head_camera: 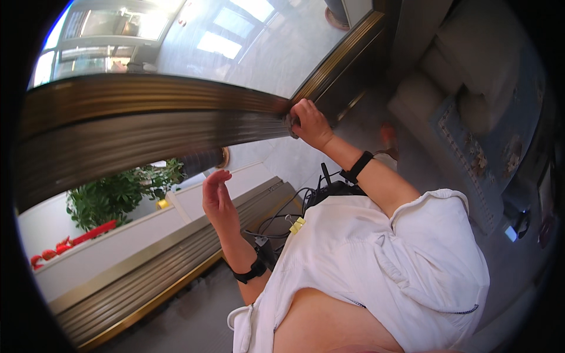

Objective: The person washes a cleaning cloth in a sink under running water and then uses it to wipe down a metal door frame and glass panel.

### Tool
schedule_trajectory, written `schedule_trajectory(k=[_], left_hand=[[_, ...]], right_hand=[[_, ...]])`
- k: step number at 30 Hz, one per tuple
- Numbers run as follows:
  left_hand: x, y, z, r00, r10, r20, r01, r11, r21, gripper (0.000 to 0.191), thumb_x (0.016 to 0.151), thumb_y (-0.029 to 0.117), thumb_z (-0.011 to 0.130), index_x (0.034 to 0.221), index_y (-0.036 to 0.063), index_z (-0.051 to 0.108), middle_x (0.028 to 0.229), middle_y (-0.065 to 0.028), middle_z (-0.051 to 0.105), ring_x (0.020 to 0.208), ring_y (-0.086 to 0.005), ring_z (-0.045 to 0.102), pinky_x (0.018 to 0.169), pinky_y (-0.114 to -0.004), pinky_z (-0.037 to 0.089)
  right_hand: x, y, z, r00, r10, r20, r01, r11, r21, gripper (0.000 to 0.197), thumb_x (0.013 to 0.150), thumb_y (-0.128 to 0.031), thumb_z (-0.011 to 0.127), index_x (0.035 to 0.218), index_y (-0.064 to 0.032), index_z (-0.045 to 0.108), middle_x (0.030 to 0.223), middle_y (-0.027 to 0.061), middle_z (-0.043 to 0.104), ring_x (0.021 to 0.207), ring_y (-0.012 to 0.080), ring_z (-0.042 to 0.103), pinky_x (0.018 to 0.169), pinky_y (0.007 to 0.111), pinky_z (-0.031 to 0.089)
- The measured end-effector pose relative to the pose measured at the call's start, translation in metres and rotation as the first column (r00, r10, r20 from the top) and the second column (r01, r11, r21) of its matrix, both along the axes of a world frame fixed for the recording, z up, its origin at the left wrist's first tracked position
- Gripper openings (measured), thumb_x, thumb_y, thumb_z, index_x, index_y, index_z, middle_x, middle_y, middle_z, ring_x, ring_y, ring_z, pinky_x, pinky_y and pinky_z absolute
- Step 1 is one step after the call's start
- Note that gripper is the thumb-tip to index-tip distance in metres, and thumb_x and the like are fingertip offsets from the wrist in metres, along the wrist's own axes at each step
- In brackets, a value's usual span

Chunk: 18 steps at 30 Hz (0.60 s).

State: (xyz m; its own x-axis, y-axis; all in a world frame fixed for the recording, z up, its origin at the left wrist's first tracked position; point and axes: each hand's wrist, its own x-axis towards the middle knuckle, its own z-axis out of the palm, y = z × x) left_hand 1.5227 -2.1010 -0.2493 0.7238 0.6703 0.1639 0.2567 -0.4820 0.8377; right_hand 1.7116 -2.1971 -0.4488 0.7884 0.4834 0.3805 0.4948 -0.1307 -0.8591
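Observation:
My right hand (pixel 311 123) is closed around a crumpled grey cloth (pixel 291 126). It presses the cloth against the corner of a brown ribbed frame (pixel 176 95) with gold-toned edging. My left hand (pixel 219 198) is raised below that frame, its fingers loosely bent and nothing seen in it. Under the left hand runs a second ribbed brown ledge (pixel 167 256) with a gold edge. The upper frame is blurred towards the left, and the side of the cloth under my right fingers is hidden.
Black cables (pixel 282 216) and a black device (pixel 329 189) lie close to my body. Beyond the ledge are a leafy green plant (pixel 110 198) and red ornaments (pixel 57 249). At right stands a sofa (pixel 423 97) with a blue floral cover (pixel 479 154).

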Motion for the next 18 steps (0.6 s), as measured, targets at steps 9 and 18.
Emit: schedule_trajectory(k=[9,18], left_hand=[[0.007,-0.012,0.003,0.999,-0.004,-0.044,0.001,0.998,-0.065,0.02,0.09,-0.004,0.039,0.1,-0.0011,0.056,0.096,-0.0058,0.059,0.092,-0.0137,0.054,0.087,-0.026,0.04],[0.032,-0.016,0.002,0.983,-0.136,-0.123,0.132,0.99,-0.038,0.021,0.089,-0.004,0.04,0.102,-0.0011,0.056,0.095,-0.0068,0.059,0.091,-0.0146,0.055,0.087,-0.027,0.041]], right_hand=[[0.12,-0.045,-0.005,0.89,-0.448,-0.083,0.456,0.874,0.169,0.025,0.067,-0.002,0.061,0.089,-0.0058,0.05,0.089,0.0138,0.049,0.086,0.0316,0.051,0.075,0.038,0.044],[0.032,-0.003,0.006,0.971,-0.222,-0.083,0.233,0.96,0.156,0.023,0.071,-0.002,0.059,0.091,-0.0079,0.051,0.09,0.0134,0.048,0.088,0.0323,0.05,0.074,0.039,0.044]])
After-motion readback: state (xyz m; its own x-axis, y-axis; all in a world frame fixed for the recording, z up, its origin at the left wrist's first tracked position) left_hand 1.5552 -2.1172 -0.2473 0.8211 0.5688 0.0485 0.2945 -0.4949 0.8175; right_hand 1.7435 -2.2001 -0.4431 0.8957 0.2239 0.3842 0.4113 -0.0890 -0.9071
